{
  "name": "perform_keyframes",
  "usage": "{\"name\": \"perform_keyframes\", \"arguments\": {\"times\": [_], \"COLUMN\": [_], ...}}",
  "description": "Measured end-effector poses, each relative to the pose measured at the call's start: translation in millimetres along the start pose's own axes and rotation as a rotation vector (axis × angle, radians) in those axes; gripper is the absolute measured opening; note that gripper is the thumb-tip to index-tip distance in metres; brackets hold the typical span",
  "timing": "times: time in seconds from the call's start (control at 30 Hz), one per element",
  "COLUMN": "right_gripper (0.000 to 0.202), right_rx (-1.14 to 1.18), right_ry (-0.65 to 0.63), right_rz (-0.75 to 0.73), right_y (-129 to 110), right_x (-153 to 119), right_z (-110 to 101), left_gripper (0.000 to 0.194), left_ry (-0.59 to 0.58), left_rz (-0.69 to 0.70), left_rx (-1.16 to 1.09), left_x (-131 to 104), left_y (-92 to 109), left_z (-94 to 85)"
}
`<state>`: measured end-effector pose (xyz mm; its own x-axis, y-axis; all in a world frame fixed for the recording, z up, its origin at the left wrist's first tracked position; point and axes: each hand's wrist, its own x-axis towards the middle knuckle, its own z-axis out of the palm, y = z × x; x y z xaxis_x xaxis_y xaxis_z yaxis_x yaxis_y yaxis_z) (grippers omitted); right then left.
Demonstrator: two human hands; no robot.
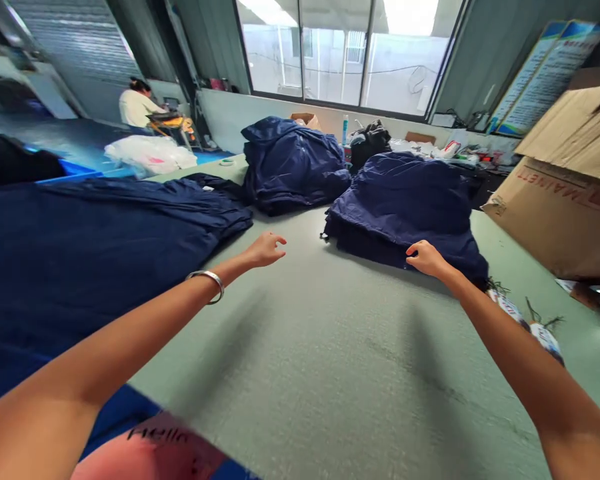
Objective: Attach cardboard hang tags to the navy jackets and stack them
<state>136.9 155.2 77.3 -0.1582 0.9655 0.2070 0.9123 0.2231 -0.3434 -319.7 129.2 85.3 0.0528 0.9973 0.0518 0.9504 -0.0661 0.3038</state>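
My left hand [266, 250] hovers over the pale green table [320, 340], its fingers loosely bent and apart with nothing in them. A silver bangle [214, 285] circles that wrist. Navy garments [105, 233] lie spread out to its left. At the front edge of a folded stack of navy garments [405, 193] is my right hand [427, 259], thumb and fingers apart and holding nothing. Whether it touches the cloth I cannot tell. A second, looser navy pile [297, 163] sits farther back, between the spread garments and the stack.
Bundles of tags [545, 340] lie by my right forearm. A large cardboard box [565, 207] stands at the right. Behind the stack are a dark cloth heap [370, 143] and a blue spray can [345, 127]. Far left, a person [140, 107] sits near a white plastic bag [150, 153].
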Motion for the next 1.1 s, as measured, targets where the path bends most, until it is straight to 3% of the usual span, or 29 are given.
{"name": "perform_keyframes", "arguments": {"times": [0.17, 0.3, 0.43, 0.57, 0.7, 0.83, 1.0, 1.1], "right_gripper": [0.02, 0.017, 0.015, 0.019, 0.016, 0.006, 0.021, 0.034], "right_rx": [-0.002, 0.006, 0.024, 0.05, 0.091, 0.201, 0.751, 1.031], "right_ry": [-0.125, -0.213, -0.283, -0.357, -0.421, -0.484, -0.594, -0.626], "right_rz": [-0.128, -0.228, -0.336, -0.421, -0.474, -0.457, -0.062, 0.132], "right_y": [-62.1, -126.9, -197.1, -254.8, -292.7, -322.4, -356.7, -369.0], "right_x": [19.4, 40.8, 58.6, 68.2, 73.4, 77.8, 84.0, 90.4], "right_z": [40.7, 80.2, 117.9, 148.5, 172.2, 186.0, 192.8, 202.8], "left_gripper": [0.039, 0.033, 0.038, 0.04, 0.024, 0.012, 0.02, 0.018], "left_ry": [0.066, 0.165, 0.301, 0.286, 0.288, 0.337, 0.421, 0.37], "left_rz": [-0.074, -0.144, -0.234, -0.282, -0.269, -0.226, -0.145, -0.033], "left_rx": [0.093, 0.272, 0.351, 0.409, 0.367, 0.257, 0.069, 0.009], "left_x": [-44.8, -84.6, -109.7, -114.7, -113.2, -114.1, -133.2, -156.9], "left_y": [-55.6, -93.1, -113.2, -125.0, -131.2, -128.6, -107.7, -78.6], "left_z": [-7.8, -21.4, -28.2, -21.3, -14.6, -21.2, -39.3, -43.9]}}
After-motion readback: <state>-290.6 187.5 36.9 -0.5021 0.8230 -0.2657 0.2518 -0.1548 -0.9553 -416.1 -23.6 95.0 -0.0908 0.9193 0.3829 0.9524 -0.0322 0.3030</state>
